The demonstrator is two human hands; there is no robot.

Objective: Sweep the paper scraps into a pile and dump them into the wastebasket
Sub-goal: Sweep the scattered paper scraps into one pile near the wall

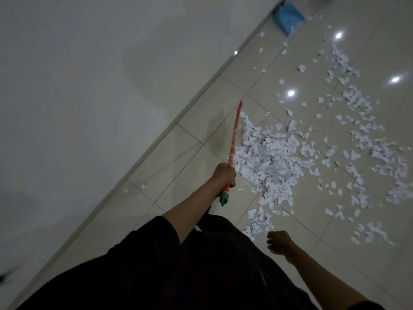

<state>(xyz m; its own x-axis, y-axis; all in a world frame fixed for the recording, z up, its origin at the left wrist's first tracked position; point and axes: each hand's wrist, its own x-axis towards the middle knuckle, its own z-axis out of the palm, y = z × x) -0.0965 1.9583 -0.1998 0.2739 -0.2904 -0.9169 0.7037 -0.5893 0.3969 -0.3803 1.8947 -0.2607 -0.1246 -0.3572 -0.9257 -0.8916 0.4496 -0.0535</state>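
Observation:
White paper scraps point(271, 162) lie on the tiled floor, thickest in a heap near the middle and strewn thinly toward the right and far side. My left hand point(224, 175) grips the orange broom handle point(234, 133) just above its green end cap point(224, 199); the stick runs away from me along the heap's left edge. The broom's head is hard to make out. My right hand point(279, 242) hangs low with fingers loosely curled, holding nothing. A blue dustpan point(288, 17) lies on the floor at the far end by the wall.
A white wall point(100, 86) runs diagonally along the left, meeting the floor at a skirting line. Ceiling lights glare off the glossy tiles point(380, 30). My dark clothing fills the lower part of the view. Two stray scraps lie by the wall at the left.

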